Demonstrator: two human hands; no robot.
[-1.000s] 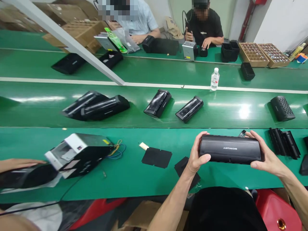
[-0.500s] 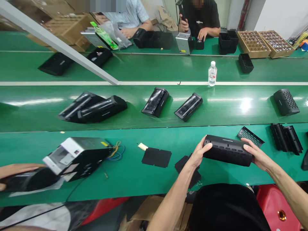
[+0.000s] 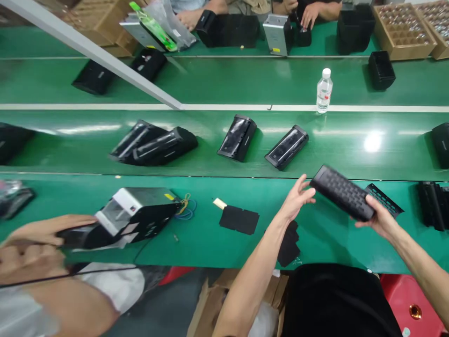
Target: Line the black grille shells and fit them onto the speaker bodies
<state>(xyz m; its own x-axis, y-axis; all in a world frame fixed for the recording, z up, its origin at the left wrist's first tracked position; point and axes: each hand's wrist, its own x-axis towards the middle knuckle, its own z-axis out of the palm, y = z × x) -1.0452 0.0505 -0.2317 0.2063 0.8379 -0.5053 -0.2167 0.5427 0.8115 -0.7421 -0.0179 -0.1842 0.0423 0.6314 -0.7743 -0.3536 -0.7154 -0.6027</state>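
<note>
A black plastic housing (image 3: 342, 193), its perforated face turned toward me, hangs tilted above the near table, left end higher. My right hand (image 3: 379, 215) grips its right end between thumb and fingers. Just off the left end, my left hand (image 3: 298, 199) has its fingers apart and holds nothing. Behind my right hand lies a perforated black panel (image 3: 386, 200). Below my left forearm and hand are loose black sheets (image 3: 289, 244). Another flat black sheet (image 3: 239, 219) lies to the left, touching a small cream strip (image 3: 220, 203).
Several black housings, one here (image 3: 237, 138), lie on the green belt (image 3: 203, 166). A water bottle (image 3: 324, 91) stands beyond. To the left, a co-worker's hands (image 3: 38, 248) hold a black part at a grey machine (image 3: 140, 213). A slanted grey bar (image 3: 105, 56) crosses upper left.
The housing has been turned, so its perforated face shows instead of the lettered side. My left hand has let go of its left end. The co-worker's black part has moved right, against the machine.
</note>
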